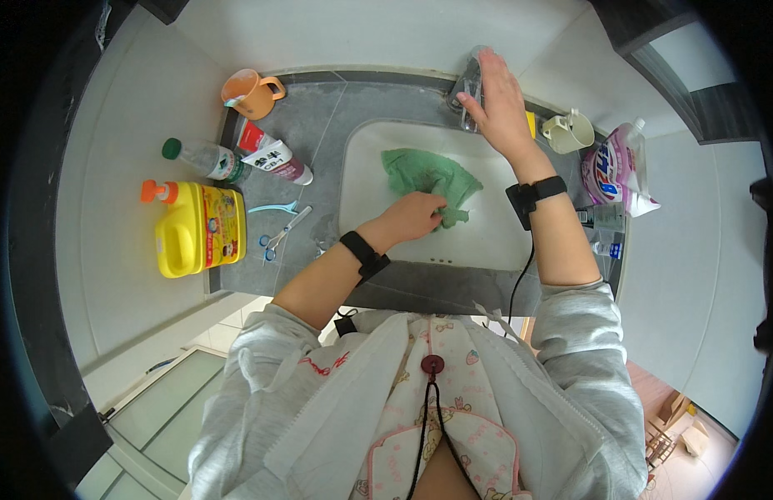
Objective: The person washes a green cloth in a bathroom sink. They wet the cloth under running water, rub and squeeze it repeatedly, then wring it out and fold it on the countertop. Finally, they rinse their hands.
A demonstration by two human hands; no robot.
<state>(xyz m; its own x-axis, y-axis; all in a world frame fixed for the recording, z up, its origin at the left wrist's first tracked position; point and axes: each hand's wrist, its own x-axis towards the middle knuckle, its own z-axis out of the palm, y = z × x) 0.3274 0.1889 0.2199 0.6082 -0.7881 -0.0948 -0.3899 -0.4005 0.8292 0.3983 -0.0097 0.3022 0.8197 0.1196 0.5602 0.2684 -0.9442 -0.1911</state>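
Note:
My left hand is closed around the lower edge of a green cloth, which lies partly bunched in a white washbasin. My right hand is stretched out at the basin's far right corner. Its fingers are straight and the thumb stands apart, against the side of a shiny metal faucet. That hand hides part of the faucet, so its handle is hard to make out. No running water can be made out.
Left on the grey tiled counter are an orange mug, plastic bottle, squeeze tube, yellow pump jug and scissors. Right are a cream cup and detergent bag. A black cable hangs by my right wrist.

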